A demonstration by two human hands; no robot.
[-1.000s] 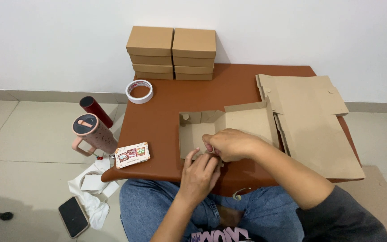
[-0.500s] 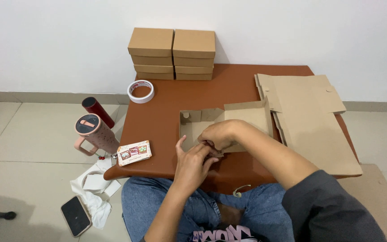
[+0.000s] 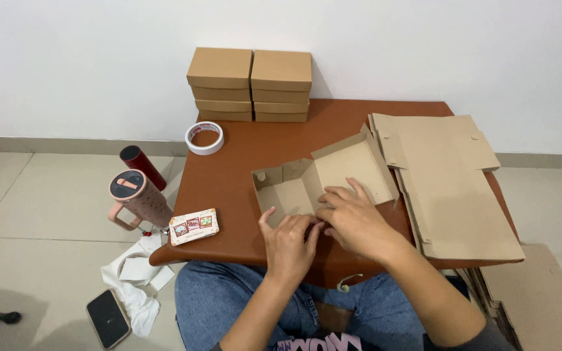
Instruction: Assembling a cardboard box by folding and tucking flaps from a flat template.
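Near the lower centre of the frame, the left hand (image 3: 289,242) and right hand (image 3: 352,220) are pressing flat on the front wall of a half-folded brown cardboard box (image 3: 323,181), its lid flap standing open. Bare reddish-brown tabletop (image 3: 242,156) is lying open toward upper left, where four closed brown cardboard boxes (image 3: 250,84) are sitting stacked; flat cardboard sheets (image 3: 450,188) are overhanging the right edge, and a small colourful rectangular packet (image 3: 193,226) is lying by the left edge.

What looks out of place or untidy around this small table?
A white cloth lies crumpled on the floor beside a dark phone. The stack of flat cardboard sheets overhangs the table at its right edge. Both hands fold the half-formed box; nothing appears damaged.
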